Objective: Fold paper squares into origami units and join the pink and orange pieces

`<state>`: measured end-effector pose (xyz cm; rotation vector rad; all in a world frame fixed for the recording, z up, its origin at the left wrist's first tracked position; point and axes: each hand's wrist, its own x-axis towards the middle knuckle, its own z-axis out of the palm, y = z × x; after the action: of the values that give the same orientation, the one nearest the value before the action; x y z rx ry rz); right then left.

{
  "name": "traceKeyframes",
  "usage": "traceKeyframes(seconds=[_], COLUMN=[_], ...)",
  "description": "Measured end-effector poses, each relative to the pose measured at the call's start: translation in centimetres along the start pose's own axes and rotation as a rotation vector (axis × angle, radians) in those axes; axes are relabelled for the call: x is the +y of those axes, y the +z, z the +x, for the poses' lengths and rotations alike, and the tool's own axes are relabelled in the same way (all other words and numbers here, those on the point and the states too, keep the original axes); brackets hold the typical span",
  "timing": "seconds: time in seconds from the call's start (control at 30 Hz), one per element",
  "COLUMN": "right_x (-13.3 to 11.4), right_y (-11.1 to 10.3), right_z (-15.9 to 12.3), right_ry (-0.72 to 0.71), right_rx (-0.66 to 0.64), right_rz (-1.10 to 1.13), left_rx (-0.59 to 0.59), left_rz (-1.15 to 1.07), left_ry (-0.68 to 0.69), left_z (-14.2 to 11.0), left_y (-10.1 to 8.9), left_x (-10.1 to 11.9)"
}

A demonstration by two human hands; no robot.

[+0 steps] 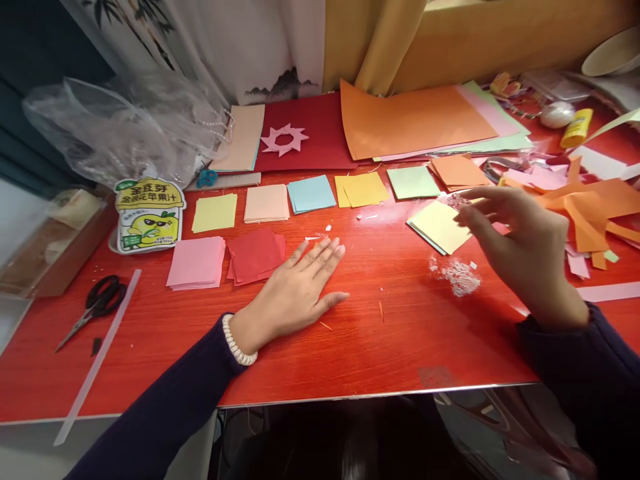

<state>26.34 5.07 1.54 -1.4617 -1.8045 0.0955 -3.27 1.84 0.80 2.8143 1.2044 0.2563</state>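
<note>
My left hand (290, 293) lies flat on the red tabletop, fingers stretched out, just right of a stack of red paper squares (256, 256). A stack of pink squares (196, 263) is farther left. My right hand (520, 247) is raised at the right, thumb and forefinger pinched beside a pale yellow stack of squares (443, 225). Pinkish shreds show at those fingertips, but whether they are held is unclear. Below lies a small heap of pale shreds (461, 277). Behind run stacks of yellow-green (215, 213), peach (267, 203), blue (311, 194), yellow (361, 190), light green (413, 182) and orange squares (459, 172).
Black-handled scissors (97, 303) and a pale paper strip (100, 360) lie left, near a juice-labelled pouch (150, 217). Large orange sheets (400, 123) and a pink folded paper ring (285, 139) are at the back. Orange offcuts (590, 207) and a glue stick (577, 128) lie right.
</note>
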Motion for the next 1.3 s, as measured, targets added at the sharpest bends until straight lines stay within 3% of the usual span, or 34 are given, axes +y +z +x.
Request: traceKeyframes(seconds=[0.1,0.17,0.3,0.37,0.4,0.47,0.57,0.67,0.8,0.97,1.17,1.3], right_x=[0.6,0.9,1.9,2.2,2.3,2.2,2.1,2.0,1.7,1.2,1.1,1.1], right_y=[-0.2,0.2,1.6,2.0,2.0,1.9,1.6,1.5,1.3,0.5,-0.6,-0.7], right_z=[0.5,0.4,-0.5,-0.7,-0.8,-0.8,-0.7,-0.7,-0.7,-0.2,0.3,0.3], right_ry=[-0.148,-0.196,-0.204,-0.209,-0.215,-0.222,-0.211,-0.152,-0.062,0.018,0.072,0.023], right_rx=[-0.136,-0.268,-0.483,-0.49,-0.482,-0.46,-0.421,-0.382,-0.325,-0.127,-0.009,0.16], right_rz=[-0.166,-0.204,-0.24,-0.235,-0.23,-0.225,-0.24,-0.277,-0.245,-0.195,-0.205,-0.174], left_rx=[0.264,0.335,0.017,-0.095,-0.112,-0.031,0.284,0.44,0.305,0.2,0.185,0.18], left_rz=[-0.032,-0.054,-0.021,0.024,0.041,0.063,0.062,0.018,0.01,0.087,0.104,0.08], left_ry=[-0.067,-0.127,-0.073,-0.043,-0.034,-0.049,-0.136,-0.275,-0.343,-0.277,-0.251,-0.248], left_z=[0.1,-0.2,-0.9,-0.9,-0.8,-0.4,0.0,-0.2,-0.9,-0.9,-0.4,-0.4], left_y=[-1.6,-1.9,-0.6,0.1,0.2,-0.3,-2.0,-3.0,-2.0,-0.4,0.2,0.8], left_x=[-0.6,-1.0,-1.4,-1.3,-1.2,-1.1,-1.4,-2.4,-3.3,-2.4,-1.9,-2.2])
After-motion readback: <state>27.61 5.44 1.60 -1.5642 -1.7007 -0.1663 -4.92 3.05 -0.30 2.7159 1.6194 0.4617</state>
